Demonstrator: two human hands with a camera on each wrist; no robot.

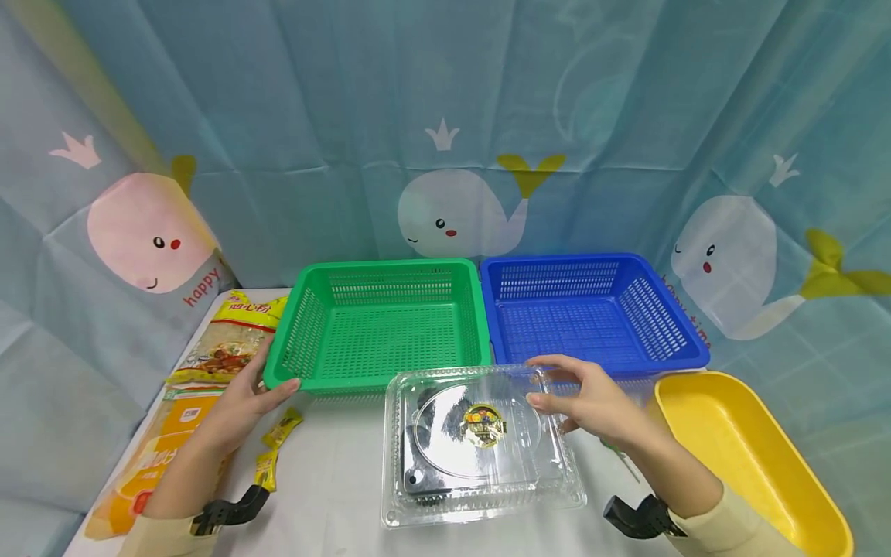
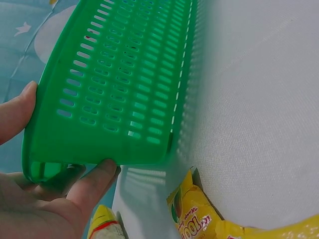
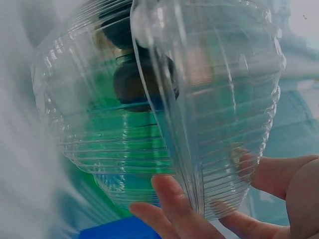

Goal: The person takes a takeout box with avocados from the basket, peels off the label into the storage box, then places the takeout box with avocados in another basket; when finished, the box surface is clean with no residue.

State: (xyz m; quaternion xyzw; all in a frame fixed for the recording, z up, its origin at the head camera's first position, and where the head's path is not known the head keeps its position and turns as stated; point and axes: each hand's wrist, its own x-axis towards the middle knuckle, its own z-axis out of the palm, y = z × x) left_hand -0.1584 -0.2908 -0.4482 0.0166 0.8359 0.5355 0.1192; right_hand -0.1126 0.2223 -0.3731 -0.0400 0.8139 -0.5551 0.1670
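My left hand (image 1: 245,404) grips the near left corner of a green plastic basket (image 1: 390,381), thumb over the rim. In the left wrist view its fingers curl round the corner of the green basket (image 2: 109,144). My right hand (image 1: 592,398) holds a clear plastic clamshell container (image 1: 515,472) by its right side. Fingers and thumb pinch the ribbed wall of the container (image 3: 219,164) in the right wrist view. A round label marks the container's top. Dark items (image 1: 418,456) show through the clear plastic; their kind is hard to tell.
A blue basket (image 1: 592,367) stands right of the green one, with a yellow tub (image 1: 752,449) nearer me. At left lie a yellow-topped noodle bag (image 1: 226,340), an orange package (image 1: 163,464) and small yellow packets (image 1: 278,433). A thin green-ended item (image 1: 626,462) is partly hidden by my right arm.
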